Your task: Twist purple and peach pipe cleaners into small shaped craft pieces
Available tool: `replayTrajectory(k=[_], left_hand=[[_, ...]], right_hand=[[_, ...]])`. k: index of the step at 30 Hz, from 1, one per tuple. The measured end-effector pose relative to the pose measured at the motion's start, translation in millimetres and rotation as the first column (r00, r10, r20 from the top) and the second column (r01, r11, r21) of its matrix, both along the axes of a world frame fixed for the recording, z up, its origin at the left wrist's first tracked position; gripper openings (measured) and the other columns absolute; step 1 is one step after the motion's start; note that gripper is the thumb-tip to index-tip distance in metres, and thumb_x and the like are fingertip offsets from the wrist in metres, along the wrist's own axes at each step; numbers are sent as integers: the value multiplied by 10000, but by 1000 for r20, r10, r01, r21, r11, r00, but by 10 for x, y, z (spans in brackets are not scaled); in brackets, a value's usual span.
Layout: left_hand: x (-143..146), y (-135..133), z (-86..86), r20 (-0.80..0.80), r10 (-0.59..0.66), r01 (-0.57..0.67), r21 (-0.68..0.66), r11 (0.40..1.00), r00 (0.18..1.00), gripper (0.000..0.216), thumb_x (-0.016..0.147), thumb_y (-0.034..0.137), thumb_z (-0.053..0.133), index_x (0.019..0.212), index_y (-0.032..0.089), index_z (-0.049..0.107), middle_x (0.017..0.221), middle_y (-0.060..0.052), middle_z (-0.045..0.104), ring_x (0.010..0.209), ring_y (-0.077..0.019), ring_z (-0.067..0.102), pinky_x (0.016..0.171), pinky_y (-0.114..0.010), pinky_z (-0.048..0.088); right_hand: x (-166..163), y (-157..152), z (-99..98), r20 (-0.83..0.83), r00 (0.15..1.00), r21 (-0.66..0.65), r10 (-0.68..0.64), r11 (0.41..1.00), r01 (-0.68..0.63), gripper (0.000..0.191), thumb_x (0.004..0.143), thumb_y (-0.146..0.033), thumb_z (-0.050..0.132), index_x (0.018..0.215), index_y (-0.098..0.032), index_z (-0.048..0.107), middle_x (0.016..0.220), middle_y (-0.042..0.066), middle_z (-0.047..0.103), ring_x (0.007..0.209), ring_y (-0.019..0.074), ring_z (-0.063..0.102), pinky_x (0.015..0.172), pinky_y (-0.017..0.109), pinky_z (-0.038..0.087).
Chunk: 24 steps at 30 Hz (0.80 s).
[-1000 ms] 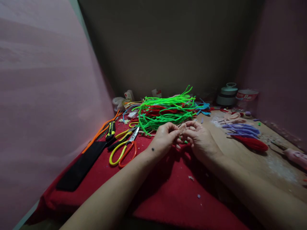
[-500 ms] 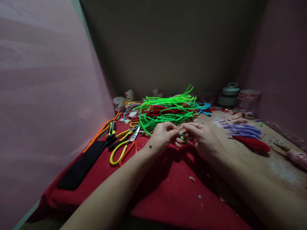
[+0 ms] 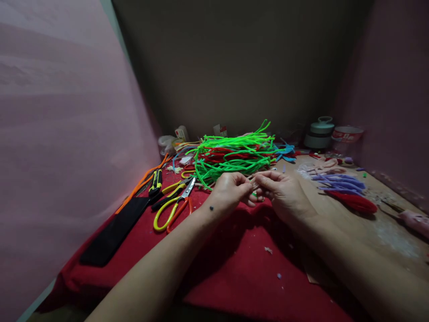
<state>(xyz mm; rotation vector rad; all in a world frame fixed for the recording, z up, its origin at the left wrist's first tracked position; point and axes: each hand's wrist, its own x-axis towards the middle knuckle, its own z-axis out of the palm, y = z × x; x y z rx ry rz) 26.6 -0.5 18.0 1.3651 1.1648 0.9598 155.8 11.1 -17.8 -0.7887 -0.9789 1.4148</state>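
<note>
Two hands, head view: over the red cloth (image 3: 241,273), fingertips almost meeting, on the near side of the stem pile (image 3: 234,144).
Left hand (image 3: 231,190): thumb and index pinching the piece (image 3: 254,182); other fingers curled below.
Right hand (image 3: 284,192): thumb and index pinching the same piece from the opposite side; lower fingers partly hidden.
Piece: small, pale — between the two pinches, mostly covered, can't read its shape.
Green bit (image 3: 254,194): shows among the lower fingers; can't tell if it's held.
Stem pile: bright green above and below a red layer; blue stems (image 3: 284,152) at its right end.
Scissors (image 3: 182,197): on the cloth left of the left hand, yellow and orange handles, tips pointing away.
Pliers (image 3: 172,192): just beside the scissors, black and yellow.
Board (image 3: 345,223): right side — purple stems (image 3: 340,182), red bundle (image 3: 355,202) just nearer, pink stems (image 3: 326,165) beyond.
Back right: jar (image 3: 318,136) and tub (image 3: 346,135), side by side.
</note>
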Motion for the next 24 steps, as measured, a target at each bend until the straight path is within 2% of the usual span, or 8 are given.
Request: replayTrajectory(k=[3, 5, 10, 17, 19, 21, 24], left_hand=[[-3, 3, -6, 81, 22, -25, 35, 999, 996, 139, 752, 168, 592, 659, 92, 521, 544, -31, 617, 473, -118, 608, 493, -226, 503], [0, -6, -2, 142, 9, -17, 55, 998, 990, 163, 731, 199, 616, 660, 93, 515, 551, -27, 617, 478, -116, 608, 514, -234, 511], [11, -24, -27, 237, 4, -23, 75, 997, 971, 232, 679, 230, 660, 746, 115, 469, 562, -23, 619, 494, -154, 621, 523, -289, 526], [-5, 11, -115, 304, -12, -3, 51, 999, 953, 304, 662, 152, 621, 837, 152, 372, 537, 15, 588, 483, -178, 622, 497, -313, 521], [-22, 14, -96, 258, -9, 2, 29, 1000, 966, 311, 662, 162, 619, 854, 155, 373, 538, 23, 579, 452, -171, 606, 464, -303, 507], [-55, 18, -46, 124, 0, 0, 6, 1000, 992, 313, 658, 191, 637, 862, 151, 402, 560, 15, 581, 423, -158, 585, 399, -254, 462], [-124, 28, 50, -48, 49, -45, 87, 995, 998, 293, 640, 249, 676, 840, 123, 502, 653, -15, 600, 417, -96, 541, 347, -169, 358]], right_hand=[[-1, -13, 23, -35, 999, 32, 35, 999, -34, 269, 610, -309, 734, 785, -139, 623, 668, 12, 611, 507, 85, 516, 466, 218, 412], [-14, -26, 17, -2, 998, 44, 60, 997, -60, 278, 623, -314, 729, 814, -137, 634, 672, 12, 603, 523, 88, 516, 469, 214, 389], [-58, -41, -25, 12, 994, 33, 109, 993, -110, 247, 661, -366, 688, 646, -125, 634, 562, -14, 529, 491, 69, 436, 458, 208, 322], [-96, -75, -8, -30, 995, 0, 91, 996, -91, 256, 636, -379, 697, 649, -129, 645, 614, -1, 547, 537, 85, 445, 493, 220, 348], [-100, -92, 6, 18, 995, 10, 97, 995, -97, 270, 652, -400, 675, 668, -131, 648, 611, 4, 560, 523, 89, 450, 490, 225, 349], [-98, -109, 33, 99, 993, 41, 64, 997, -68, 275, 668, -411, 655, 663, -136, 644, 596, -1, 556, 518, 90, 446, 492, 226, 343], [-87, -133, 86, 238, 971, 131, -9, 991, -23, 303, 691, -423, 626, 585, -140, 613, 534, -20, 507, 511, 86, 410, 501, 227, 318]])
